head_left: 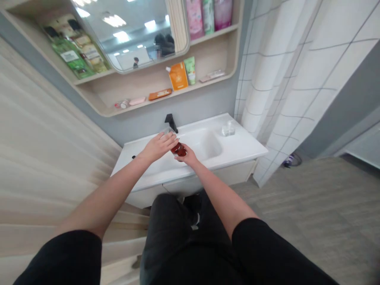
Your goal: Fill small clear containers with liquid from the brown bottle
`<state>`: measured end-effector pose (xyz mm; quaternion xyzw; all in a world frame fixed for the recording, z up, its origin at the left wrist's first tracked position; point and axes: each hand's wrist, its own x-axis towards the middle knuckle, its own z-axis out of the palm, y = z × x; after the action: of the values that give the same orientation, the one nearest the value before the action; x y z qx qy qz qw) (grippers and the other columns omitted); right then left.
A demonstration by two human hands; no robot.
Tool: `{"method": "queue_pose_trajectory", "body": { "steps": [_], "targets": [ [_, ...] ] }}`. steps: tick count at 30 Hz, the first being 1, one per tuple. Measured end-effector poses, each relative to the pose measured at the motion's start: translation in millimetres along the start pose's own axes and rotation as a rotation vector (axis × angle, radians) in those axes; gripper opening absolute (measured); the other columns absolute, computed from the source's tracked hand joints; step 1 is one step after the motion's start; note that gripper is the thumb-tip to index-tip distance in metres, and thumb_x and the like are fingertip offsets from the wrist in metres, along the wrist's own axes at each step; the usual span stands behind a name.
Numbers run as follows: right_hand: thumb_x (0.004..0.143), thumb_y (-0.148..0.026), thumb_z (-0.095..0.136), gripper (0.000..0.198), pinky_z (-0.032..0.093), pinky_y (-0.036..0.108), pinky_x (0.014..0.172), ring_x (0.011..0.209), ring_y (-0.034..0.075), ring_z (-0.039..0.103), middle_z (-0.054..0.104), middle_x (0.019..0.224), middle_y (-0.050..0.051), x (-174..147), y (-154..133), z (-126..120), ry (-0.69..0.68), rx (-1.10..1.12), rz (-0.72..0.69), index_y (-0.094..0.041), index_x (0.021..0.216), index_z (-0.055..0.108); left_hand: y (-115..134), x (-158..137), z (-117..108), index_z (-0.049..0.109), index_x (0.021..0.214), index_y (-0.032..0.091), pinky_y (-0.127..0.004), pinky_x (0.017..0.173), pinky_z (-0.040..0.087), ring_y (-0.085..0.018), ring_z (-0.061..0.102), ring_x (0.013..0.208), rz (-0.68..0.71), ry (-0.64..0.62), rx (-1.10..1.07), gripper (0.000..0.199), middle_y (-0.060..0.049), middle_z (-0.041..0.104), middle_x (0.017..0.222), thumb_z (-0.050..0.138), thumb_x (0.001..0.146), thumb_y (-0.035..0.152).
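- Two bare hands working here: the right hand (186,155) is curling closed around one red, shiny, see-through bottle (177,149), over the front part of the sink.
- The left hand (160,146) is lying across the bottle's other end, fingers fairly straight; can't tell how tightly it's gripping.
- One clear piece (168,130) is poking out past the left fingers, too blurry to name.
- One smooth white sink (209,144) with rounded corners is sitting below, one angular black faucet (170,122) standing behind.
- One clear dispenser (228,129) is sitting on the right.
- Shelf (103,110): one flat orange pouch (178,76) and one green tube (190,70) are standing side by side.
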<state>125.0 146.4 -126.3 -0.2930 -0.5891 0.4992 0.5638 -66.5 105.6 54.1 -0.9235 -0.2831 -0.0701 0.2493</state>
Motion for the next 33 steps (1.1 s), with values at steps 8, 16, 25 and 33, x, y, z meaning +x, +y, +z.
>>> {"method": "queue_pose_trajectory", "body": {
  "steps": [8, 16, 25, 33],
  "targets": [
    [0.057, -0.047, 0.101, 0.097, 0.055, 0.050, 0.118, 0.129, 0.035, 0.071, 0.076, 0.139, 0.012, 0, -1, -1, 0.013, -0.020, 0.015, -0.020, 0.143, 0.067, 1, -3, 4, 0.067, 0.151, 0.022, -0.056, 0.123, 0.048, -0.033, 0.055, 0.155, -0.044, 0.020, 0.017, 0.051, -0.018, 0.067, 0.156, 0.052, 0.104, 0.011],
    [0.054, -0.043, 0.102, 0.095, 0.057, 0.052, 0.114, 0.118, 0.032, 0.074, 0.079, 0.131, 0.010, -4, -2, -2, -0.053, 0.046, 0.086, -0.021, 0.140, 0.067, 12, -25, 33, 0.068, 0.146, 0.022, -0.057, 0.122, 0.047, -0.038, 0.060, 0.145, -0.549, 0.244, -0.226, 0.063, -0.016, 0.071, 0.147, 0.068, 0.085, 0.009],
    [0.061, -0.049, 0.100, 0.087, 0.056, 0.055, 0.113, 0.116, 0.033, 0.075, 0.081, 0.125, 0.010, 3, 13, -9, -0.022, -0.054, 0.070, -0.021, 0.137, 0.067, 33, -128, 126, 0.061, 0.125, 0.023, -0.055, 0.107, 0.059, -0.036, 0.076, 0.116, -1.493, 0.508, -0.765, 0.063, -0.013, 0.075, 0.126, 0.093, 0.074, 0.044],
    [0.062, -0.052, 0.098, 0.086, 0.058, 0.055, 0.111, 0.114, 0.034, 0.076, 0.079, 0.126, 0.010, -6, -1, -8, 0.102, -0.202, 0.028, -0.023, 0.137, 0.065, 42, -159, 157, 0.059, 0.121, 0.024, -0.048, 0.102, 0.061, -0.028, 0.076, 0.109, -1.609, 0.568, -0.968, 0.065, -0.009, 0.075, 0.122, 0.096, 0.070, 0.039]
  ]
}}
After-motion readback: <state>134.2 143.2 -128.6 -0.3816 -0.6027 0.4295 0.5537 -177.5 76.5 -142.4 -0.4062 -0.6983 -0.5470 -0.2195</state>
